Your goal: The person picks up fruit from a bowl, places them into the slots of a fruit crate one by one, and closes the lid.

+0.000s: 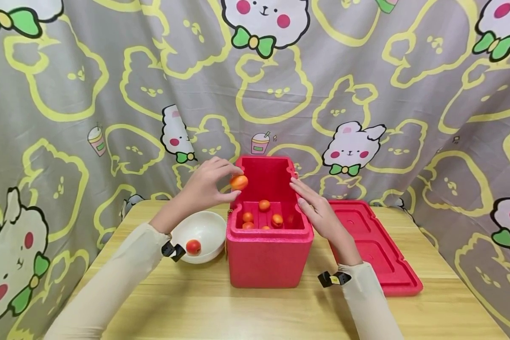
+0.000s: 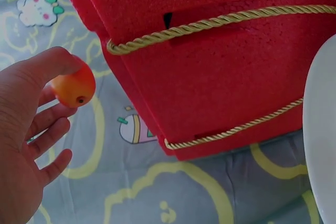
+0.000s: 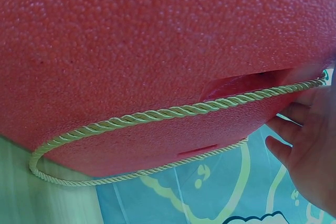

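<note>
My left hand point(image 1: 207, 182) pinches an orange-red apricot point(image 1: 239, 182) between thumb and fingertips, above the left rim of a red foam box point(image 1: 269, 262). The left wrist view shows the held apricot point(image 2: 75, 83) with its small dark stem end. Inside the box lie several more apricots point(image 1: 264, 205). At the box's right rim, my right hand point(image 1: 320, 215) rests with fairly straight fingers. The right wrist view shows part of this right hand point(image 3: 310, 150) by the box's side. A white bowl point(image 1: 201, 226) with one apricot point(image 1: 193, 247) stands left of the box, partly behind my left forearm.
A red lid point(image 1: 376, 245) lies flat on the wooden table point(image 1: 187, 307) to the right of the box. Gold rope handles point(image 2: 210, 23) loop along the box's sides. Behind the table hangs a grey patterned curtain point(image 1: 212, 94).
</note>
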The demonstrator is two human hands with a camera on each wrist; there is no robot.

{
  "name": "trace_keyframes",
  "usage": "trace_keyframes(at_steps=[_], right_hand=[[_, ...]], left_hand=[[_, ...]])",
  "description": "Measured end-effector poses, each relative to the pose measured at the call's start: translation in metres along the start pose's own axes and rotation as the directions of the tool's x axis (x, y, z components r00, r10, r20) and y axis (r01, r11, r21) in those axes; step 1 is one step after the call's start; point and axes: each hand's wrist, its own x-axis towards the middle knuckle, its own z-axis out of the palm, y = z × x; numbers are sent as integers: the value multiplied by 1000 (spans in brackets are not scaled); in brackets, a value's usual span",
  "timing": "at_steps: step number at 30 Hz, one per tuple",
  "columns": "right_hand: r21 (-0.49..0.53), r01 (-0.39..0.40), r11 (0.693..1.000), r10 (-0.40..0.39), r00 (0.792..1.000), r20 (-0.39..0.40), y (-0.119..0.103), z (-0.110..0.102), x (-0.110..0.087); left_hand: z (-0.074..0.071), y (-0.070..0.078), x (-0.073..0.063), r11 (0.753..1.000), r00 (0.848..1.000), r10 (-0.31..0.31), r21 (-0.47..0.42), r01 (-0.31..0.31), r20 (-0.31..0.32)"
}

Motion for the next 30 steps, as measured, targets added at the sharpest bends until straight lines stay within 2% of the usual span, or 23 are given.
trace_keyframes(at_steps=[6,18,23,30], right_hand=[[-3,5,1000,-5,1000,0,0,0,1],[-2,5,1000,-5,1000,-3,1,1,1],[-3,4,1000,-4,1000,-5,1,1,1],[-6,11,1000,-11,1000,-8,2,1,1]], left_hand=[[4,6,8,999,997,31,11,-32,75],[11,11,12,999,984,7,32,-13,177],[13,11,11,999,981,-10,48,1,196],[12,8,10,999,982,-27,46,19,187]])
